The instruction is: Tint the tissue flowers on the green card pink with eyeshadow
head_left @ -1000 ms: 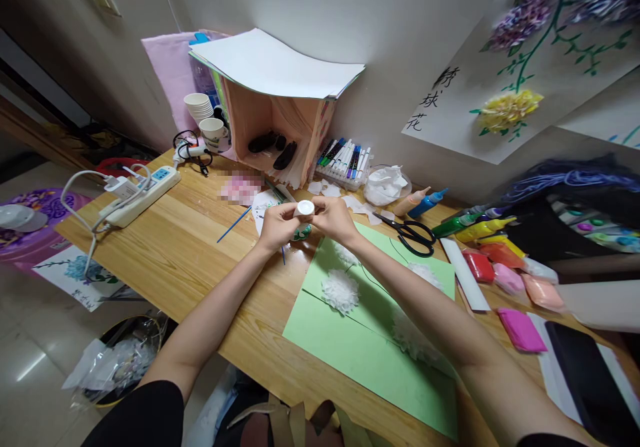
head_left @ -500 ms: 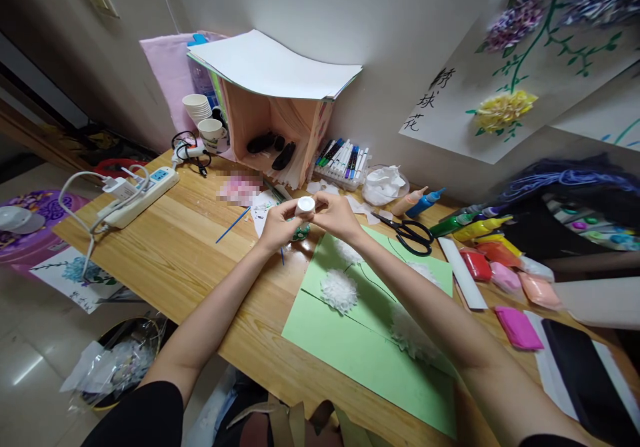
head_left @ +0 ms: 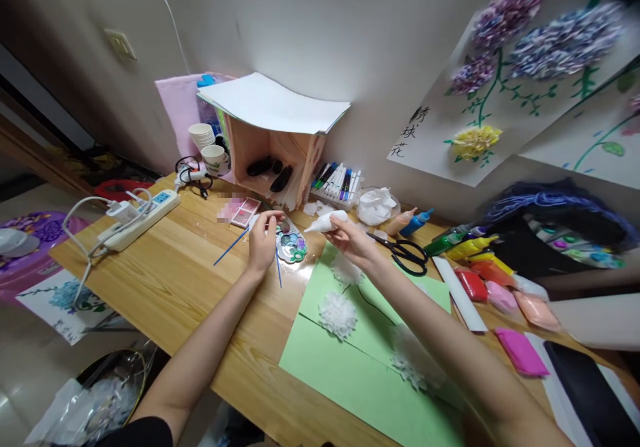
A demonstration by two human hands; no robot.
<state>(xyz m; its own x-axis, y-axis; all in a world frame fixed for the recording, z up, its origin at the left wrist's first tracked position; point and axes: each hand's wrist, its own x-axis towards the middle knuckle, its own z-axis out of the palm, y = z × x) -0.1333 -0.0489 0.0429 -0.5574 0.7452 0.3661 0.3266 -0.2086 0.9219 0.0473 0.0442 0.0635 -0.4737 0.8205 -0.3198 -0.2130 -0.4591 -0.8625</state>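
My right hand point(head_left: 353, 239) is closed round a white squeeze bottle point(head_left: 327, 221), held tilted with its nozzle pointing left over a round paint palette point(head_left: 292, 246). To the left of the palette, my left hand point(head_left: 262, 239) has its fingertips pinched together on something small that I cannot make out. A green paper sheet point(head_left: 367, 367) lies below my right arm, with white tissue flowers point(head_left: 339, 314) and a dark drawn stem on it. A thin blue brush point(head_left: 231, 244) lies on the wooden table point(head_left: 180, 287), left of my left hand.
Black scissors point(head_left: 407, 254), paint bottles point(head_left: 465, 244) and coloured clay packs point(head_left: 520, 350) lie to the right. Markers point(head_left: 336, 182), a bowl of tissue point(head_left: 377, 204) and a wooden box point(head_left: 273, 160) line the wall. A power strip point(head_left: 140, 212) sits at left, a bin point(head_left: 113, 394) below.
My hands have parted: the left has left the bottle and dropped beside the palette, while the right keeps the bottle, now tilted nozzle-left. The camera has tipped upward.
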